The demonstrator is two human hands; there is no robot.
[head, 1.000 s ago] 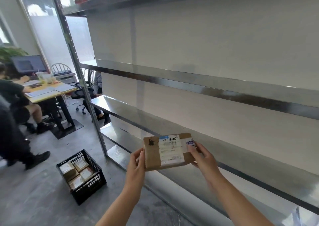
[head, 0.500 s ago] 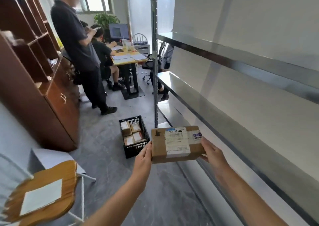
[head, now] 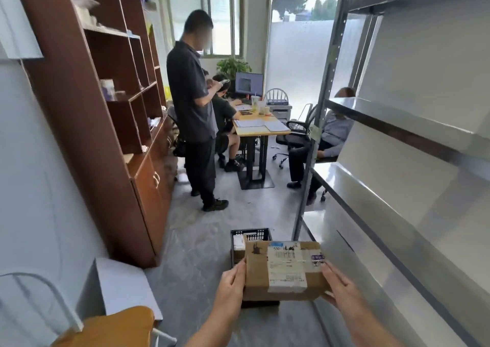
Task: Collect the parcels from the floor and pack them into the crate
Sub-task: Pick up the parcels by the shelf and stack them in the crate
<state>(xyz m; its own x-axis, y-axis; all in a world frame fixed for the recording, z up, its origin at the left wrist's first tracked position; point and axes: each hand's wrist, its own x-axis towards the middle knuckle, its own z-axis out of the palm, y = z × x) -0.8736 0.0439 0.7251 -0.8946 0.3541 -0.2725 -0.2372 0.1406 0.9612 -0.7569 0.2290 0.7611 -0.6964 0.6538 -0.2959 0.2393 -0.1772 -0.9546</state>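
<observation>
Two hands carry one parcel (head: 285, 269) at lower centre of the frame: left hand (head: 231, 284) flat against its left end, right hand (head: 342, 289) cupping its right end, fingers curled round the edges, box pinched between them. It hangs directly over the black crate (head: 250, 236) on the floor (head: 191, 254), hiding most of it. Crate partly packed, judging by a pale parcel (head: 238, 243) visible inside its left edge; how full, cannot tell. No loose parcels show on the visible floor. This one is not yet lowered in. It is a flat brown cardboard box, white shipping label across the top, tape banding it, a dark smudge at its upper left.
</observation>
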